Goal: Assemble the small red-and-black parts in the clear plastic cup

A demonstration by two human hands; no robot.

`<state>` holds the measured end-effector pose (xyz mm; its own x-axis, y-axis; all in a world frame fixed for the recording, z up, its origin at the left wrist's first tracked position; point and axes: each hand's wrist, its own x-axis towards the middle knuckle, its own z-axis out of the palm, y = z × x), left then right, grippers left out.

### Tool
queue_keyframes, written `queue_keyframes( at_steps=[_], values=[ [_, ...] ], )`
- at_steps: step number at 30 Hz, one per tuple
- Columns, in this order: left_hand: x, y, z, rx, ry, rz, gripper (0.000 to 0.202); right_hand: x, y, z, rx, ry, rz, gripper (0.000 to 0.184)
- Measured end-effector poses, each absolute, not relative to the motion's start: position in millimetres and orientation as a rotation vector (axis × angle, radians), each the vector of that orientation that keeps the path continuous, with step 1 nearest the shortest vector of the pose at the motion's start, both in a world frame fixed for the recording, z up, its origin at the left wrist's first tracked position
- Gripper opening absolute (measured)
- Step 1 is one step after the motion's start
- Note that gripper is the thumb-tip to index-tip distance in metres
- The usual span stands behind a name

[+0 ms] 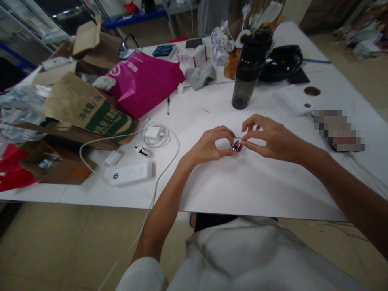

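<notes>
A small red, black and silver object [237, 146] lies on the white table [257, 186] in front of me. Both hands pinch it from opposite sides. My left hand [209, 144] closes thumb and forefinger on its left end. My right hand [268, 137] grips its right end with thumb and forefinger, the other fingers curled above. I cannot make out what the object is.
A dark bottle [248, 68] stands just behind my hands. To the left lie a white power strip [131, 173], a white charger with coiled cable [154, 133], a brown paper bag [86, 109] and a pink bag [145, 83]. A black bag [283, 62] sits behind the bottle.
</notes>
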<state>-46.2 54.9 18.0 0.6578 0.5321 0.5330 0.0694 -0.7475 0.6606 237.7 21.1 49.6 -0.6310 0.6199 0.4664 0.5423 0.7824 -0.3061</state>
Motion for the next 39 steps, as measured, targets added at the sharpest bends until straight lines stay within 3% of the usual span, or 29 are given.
queue_keyframes(
  at_steps=[23, 39],
  values=[
    [-47, 55, 18, 2.253, 0.479, 0.967, 0.027, 229, 13, 57, -0.850, -2.340, 0.297, 0.011],
    [-52, 52, 27, 2.241, 0.534, 0.917, 0.009, 219, 9, 54, -0.817, -2.381, 0.382, 0.016]
  ],
)
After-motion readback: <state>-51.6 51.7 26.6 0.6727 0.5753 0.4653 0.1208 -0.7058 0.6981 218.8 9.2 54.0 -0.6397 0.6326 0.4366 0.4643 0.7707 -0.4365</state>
